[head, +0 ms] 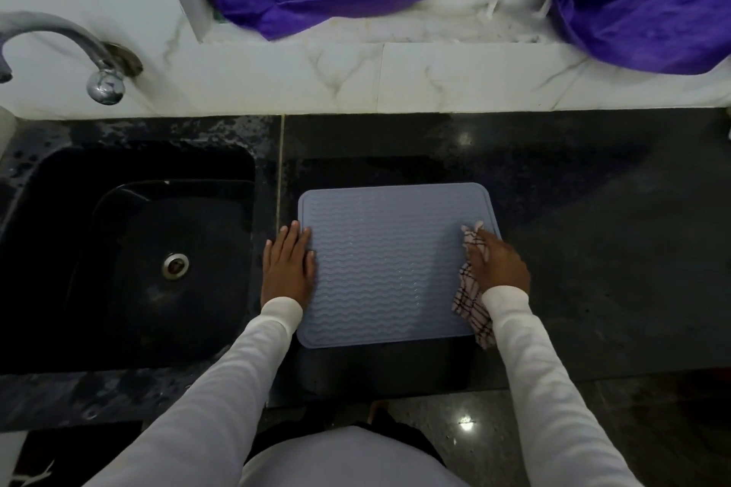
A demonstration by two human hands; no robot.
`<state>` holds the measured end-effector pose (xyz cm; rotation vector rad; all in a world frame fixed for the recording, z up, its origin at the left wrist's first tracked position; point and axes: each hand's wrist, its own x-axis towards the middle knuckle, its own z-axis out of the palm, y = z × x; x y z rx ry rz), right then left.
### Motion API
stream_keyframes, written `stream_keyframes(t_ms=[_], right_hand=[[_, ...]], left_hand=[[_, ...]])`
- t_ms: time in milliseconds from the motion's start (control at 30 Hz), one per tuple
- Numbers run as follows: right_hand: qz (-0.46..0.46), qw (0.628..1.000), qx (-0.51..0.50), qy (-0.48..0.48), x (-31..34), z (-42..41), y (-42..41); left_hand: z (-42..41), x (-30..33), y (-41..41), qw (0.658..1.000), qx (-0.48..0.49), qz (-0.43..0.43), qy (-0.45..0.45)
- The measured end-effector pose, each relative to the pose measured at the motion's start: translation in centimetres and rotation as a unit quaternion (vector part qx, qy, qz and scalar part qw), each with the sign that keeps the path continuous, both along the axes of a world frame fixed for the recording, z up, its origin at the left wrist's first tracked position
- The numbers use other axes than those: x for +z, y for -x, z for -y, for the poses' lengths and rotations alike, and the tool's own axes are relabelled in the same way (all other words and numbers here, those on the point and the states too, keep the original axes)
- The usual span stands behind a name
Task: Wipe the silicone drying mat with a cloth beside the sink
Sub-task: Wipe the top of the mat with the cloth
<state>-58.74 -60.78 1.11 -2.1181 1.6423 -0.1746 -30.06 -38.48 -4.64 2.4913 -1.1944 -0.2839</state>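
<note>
Blue-grey wavy-ribbed silicone drying mat [389, 265] flat on dark stone tabletop [593, 233], just right of black sink [130, 261]. Left hand [288, 267] flat, fingers spread, on mat's left edge. Right hand [499, 263] presses checked white cloth [472, 308] on mat's right edge.

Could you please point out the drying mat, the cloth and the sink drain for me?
drying mat [389, 269]: head view, middle of its ribbed surface.
cloth [470, 306]: head view, checked part below the right hand.
sink drain [175, 266]: head view, metal ring in the basin floor.
</note>
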Motion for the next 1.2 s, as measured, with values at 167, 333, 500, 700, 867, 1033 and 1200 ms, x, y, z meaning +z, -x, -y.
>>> stream_keyframes(t_ms=[167, 333, 500, 700, 867, 1033, 1200], right_hand=[[0.065, 0.987, 0.148, 0.005, 1.4, -5.1, -6.6], [0.012, 0.959, 0.283, 0.002, -0.1, -10.6, -14.5], [-0.002, 0.964, 0.264, -0.006, -1.9, -11.9, -15.1], [-0.004, 0.966, 0.255, -0.028, -1.1, -8.9, -13.3], [-0.031, 0.982, 0.183, -0.025, -0.9, -4.6, -8.5], [-0.053, 0.993, 0.105, -0.014, -0.7, -0.7, -3.3], [-0.081, 0.995, 0.048, -0.027, -0.2, 2.0, -0.7]], left_hand=[[0.0, -0.1, 0.0, 1.000, 0.005, 0.001, 0.000], [0.0, -0.1, -0.1, 1.000, 0.007, -0.001, 0.005], [0.1, -0.3, -0.2, 1.000, 0.006, 0.009, 0.015], [-0.1, -0.5, -0.1, 1.000, 0.004, 0.006, 0.025], [0.1, -0.6, -0.2, 1.000, 0.003, 0.013, 0.010], [0.0, -0.3, -0.1, 1.000, 0.002, 0.007, -0.001], [0.1, 0.1, -0.2, 1.000, 0.006, 0.008, -0.007]])
